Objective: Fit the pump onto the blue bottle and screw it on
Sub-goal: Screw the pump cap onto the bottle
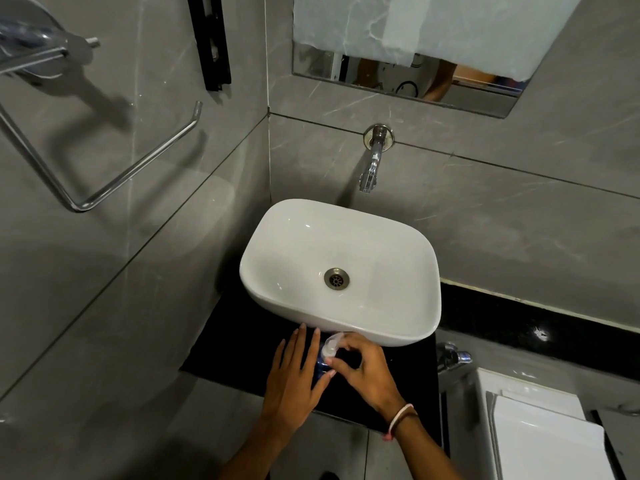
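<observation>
Left hand (292,379) steadies blue bottle (322,367), fingers extended; right hand (363,367) pinches pump (331,345) atop it, before white basin (341,271).

Left hand (294,375) flat, right hand (363,368) pinching.
</observation>
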### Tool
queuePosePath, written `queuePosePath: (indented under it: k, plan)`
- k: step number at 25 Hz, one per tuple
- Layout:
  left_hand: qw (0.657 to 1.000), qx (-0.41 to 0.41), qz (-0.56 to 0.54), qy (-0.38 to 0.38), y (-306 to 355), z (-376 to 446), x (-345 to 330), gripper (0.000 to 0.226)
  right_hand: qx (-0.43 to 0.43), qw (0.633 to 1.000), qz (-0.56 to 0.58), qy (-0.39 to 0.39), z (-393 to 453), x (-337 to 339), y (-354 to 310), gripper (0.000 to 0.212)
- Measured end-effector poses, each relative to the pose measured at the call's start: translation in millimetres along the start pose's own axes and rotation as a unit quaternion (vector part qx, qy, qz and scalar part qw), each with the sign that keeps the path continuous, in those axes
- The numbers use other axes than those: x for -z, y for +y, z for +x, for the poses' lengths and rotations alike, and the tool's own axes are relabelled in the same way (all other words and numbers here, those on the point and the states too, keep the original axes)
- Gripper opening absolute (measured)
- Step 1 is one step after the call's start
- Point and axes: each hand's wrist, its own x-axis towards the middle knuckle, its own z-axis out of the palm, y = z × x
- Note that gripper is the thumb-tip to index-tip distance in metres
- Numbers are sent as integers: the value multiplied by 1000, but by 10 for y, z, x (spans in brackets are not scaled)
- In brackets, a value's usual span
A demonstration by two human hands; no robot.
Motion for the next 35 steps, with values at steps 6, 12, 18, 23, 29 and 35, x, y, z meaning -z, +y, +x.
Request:
queuePosePath:
  k: [6, 12, 18, 23, 29, 35]
  plan:
    - [999, -19, -19, 19, 13, -67, -23, 72, 14, 999, 30, -17, -53, -42, 21, 35]
    - [999, -10, 8, 30, 48, -110, 21, 64, 1, 999, 30, 34, -75, -123, 54, 33]
    - [1000, 12, 20, 7, 56, -76, 85, 64, 37, 999, -7, -2, -56, -143, 89, 22]
    - [999, 26, 24, -1, 67, -82, 98, 65, 35, 998, -25, 40, -34, -149, 47, 31]
    - [999, 26, 31, -3, 52, -67, 76, 65, 84, 992, -92, 3, -66, -178, 142, 18]
    - [999, 15, 36, -3, 31, -64, 104, 64, 93, 989, -106, 50, -72, -187, 101, 29]
